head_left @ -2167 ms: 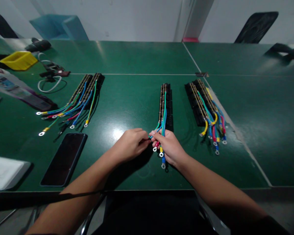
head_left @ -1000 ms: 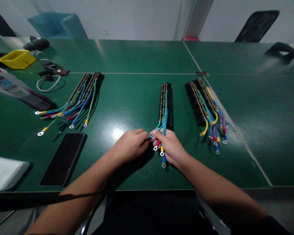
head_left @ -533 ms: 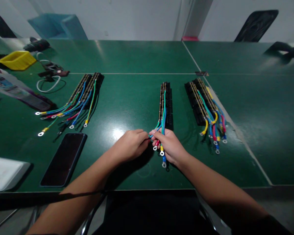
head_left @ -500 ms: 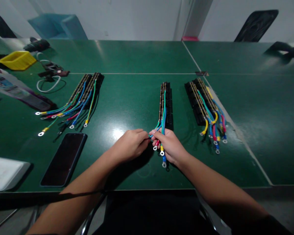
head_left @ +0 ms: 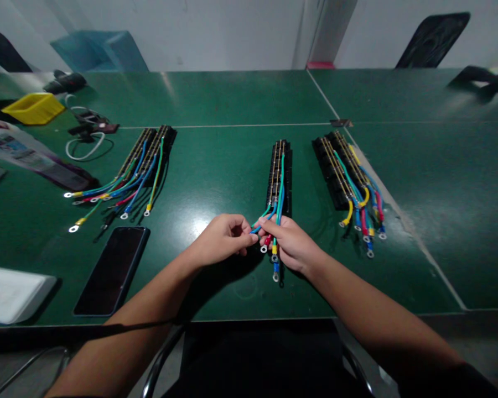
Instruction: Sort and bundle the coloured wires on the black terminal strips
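Note:
A black terminal strip (head_left: pixel 277 168) with brass-coloured bars lies lengthwise before me, its coloured wires running toward my body. My right hand (head_left: pixel 292 243) is closed round those wires near the strip's close end, thumb on top. Below the fingers hang ring terminals with red, yellow and blue sleeves, such as the blue one (head_left: pixel 276 271). My left hand (head_left: pixel 228 237) pinches a blue wire (head_left: pixel 256 229) that bends to the left, beside a green wire (head_left: pixel 262 219). The ends of these two wires are hidden by the left fingers.
Two wired strips (head_left: pixel 149 152) lie at left and two more (head_left: pixel 344 171) at right. A phone (head_left: pixel 112 271), a white box (head_left: pixel 19 293), a bottle-like pack (head_left: pixel 33 157), a yellow bin (head_left: pixel 35 109) and a white cable (head_left: pixel 83 149) are on the green table (head_left: pixel 216 166).
My left fingers have shifted from a tighter, more curled grip to a thumb-and-finger pinch, showing more of the blue wire. The held strip has turned slightly. My right hand keeps its hold.

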`<state>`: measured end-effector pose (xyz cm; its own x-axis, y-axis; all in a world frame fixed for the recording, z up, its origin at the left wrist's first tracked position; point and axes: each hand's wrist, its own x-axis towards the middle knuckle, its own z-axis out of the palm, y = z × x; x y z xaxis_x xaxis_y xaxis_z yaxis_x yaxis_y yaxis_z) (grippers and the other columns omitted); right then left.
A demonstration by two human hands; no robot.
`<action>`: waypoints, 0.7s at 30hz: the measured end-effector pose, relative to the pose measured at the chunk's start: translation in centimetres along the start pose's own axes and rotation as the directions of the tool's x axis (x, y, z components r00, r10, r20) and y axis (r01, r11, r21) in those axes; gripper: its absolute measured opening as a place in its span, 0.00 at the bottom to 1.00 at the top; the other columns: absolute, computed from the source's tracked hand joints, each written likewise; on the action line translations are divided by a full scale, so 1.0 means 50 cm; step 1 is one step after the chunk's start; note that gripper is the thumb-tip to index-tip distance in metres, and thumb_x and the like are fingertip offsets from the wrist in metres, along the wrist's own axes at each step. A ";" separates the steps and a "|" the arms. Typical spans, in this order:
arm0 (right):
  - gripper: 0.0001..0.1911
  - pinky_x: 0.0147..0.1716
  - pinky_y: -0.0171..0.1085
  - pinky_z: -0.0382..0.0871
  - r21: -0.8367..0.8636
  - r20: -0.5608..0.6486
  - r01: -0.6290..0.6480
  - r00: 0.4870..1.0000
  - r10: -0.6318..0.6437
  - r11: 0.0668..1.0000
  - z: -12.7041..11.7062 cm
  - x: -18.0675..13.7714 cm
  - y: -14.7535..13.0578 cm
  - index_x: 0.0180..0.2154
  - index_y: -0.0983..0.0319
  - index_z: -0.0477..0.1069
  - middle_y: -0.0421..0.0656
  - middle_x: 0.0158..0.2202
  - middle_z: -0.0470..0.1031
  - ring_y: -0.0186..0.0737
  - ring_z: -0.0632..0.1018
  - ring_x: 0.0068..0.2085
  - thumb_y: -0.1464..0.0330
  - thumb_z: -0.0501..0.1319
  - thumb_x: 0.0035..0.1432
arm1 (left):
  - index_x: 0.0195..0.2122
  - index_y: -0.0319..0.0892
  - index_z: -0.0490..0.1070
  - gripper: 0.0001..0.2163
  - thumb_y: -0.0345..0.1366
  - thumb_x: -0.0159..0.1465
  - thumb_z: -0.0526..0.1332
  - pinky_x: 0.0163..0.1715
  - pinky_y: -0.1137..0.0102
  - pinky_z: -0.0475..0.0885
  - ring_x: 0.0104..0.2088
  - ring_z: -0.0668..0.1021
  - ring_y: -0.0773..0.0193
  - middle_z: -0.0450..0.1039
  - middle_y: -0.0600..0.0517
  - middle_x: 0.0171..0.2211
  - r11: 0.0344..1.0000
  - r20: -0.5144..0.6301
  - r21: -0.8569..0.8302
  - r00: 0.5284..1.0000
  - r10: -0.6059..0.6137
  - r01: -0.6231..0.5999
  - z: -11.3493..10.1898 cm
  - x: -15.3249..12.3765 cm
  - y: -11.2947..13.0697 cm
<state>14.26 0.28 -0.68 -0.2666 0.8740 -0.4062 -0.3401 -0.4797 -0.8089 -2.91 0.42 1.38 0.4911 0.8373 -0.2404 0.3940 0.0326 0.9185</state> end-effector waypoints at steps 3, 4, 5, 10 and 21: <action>0.10 0.18 0.27 0.63 0.006 0.023 -0.017 1.000 0.017 1.000 -0.005 0.000 -0.003 0.28 0.65 0.69 0.37 0.21 0.69 0.26 0.69 0.19 0.66 0.66 0.52 | 0.29 0.38 0.64 0.12 0.42 0.61 0.61 0.21 0.76 0.67 0.20 0.75 0.69 0.71 0.54 0.20 0.981 0.077 -0.188 0.996 -0.043 0.057 0.000 0.000 0.002; 0.09 0.18 0.28 0.63 0.010 0.028 -0.025 0.999 0.025 1.000 -0.007 0.000 -0.004 0.28 0.64 0.69 0.37 0.21 0.69 0.27 0.69 0.19 0.66 0.66 0.52 | 0.29 0.38 0.65 0.12 0.41 0.61 0.61 0.21 0.76 0.68 0.20 0.75 0.70 0.72 0.53 0.20 0.972 0.087 -0.227 0.995 -0.041 0.059 0.000 0.000 0.004; 0.09 0.18 0.28 0.64 0.014 0.031 -0.032 0.999 0.032 0.999 -0.009 0.000 -0.005 0.28 0.64 0.69 0.37 0.21 0.69 0.27 0.70 0.19 0.66 0.66 0.52 | 0.29 0.37 0.65 0.12 0.41 0.61 0.61 0.22 0.76 0.69 0.21 0.75 0.70 0.72 0.53 0.21 0.964 0.095 -0.260 0.995 -0.036 0.059 -0.001 -0.001 0.006; 0.09 0.18 0.28 0.65 0.032 0.053 -0.046 0.998 0.044 0.998 -0.014 -0.002 -0.007 0.29 0.64 0.70 0.37 0.21 0.69 0.27 0.71 0.19 0.66 0.66 0.53 | 0.30 0.36 0.67 0.11 0.40 0.62 0.61 0.25 0.75 0.70 0.23 0.76 0.69 0.74 0.51 0.22 0.967 0.144 -0.244 0.989 -0.043 0.078 -0.006 -0.003 0.012; 0.11 0.18 0.28 0.62 -0.002 0.070 -0.050 0.996 0.050 0.999 -0.018 -0.007 -0.011 0.27 0.65 0.71 0.38 0.20 0.70 0.28 0.70 0.20 0.65 0.69 0.49 | 0.32 0.37 0.67 0.12 0.42 0.64 0.60 0.26 0.75 0.71 0.24 0.76 0.69 0.74 0.52 0.24 0.988 0.166 -0.154 0.984 0.061 -0.035 -0.006 -0.010 0.009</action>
<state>15.36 0.30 -0.50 -0.3456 0.8412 -0.4158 -0.3244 -0.5229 -0.7883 -3.24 0.17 2.01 0.6362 0.7355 -0.2331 0.2525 0.0870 0.9637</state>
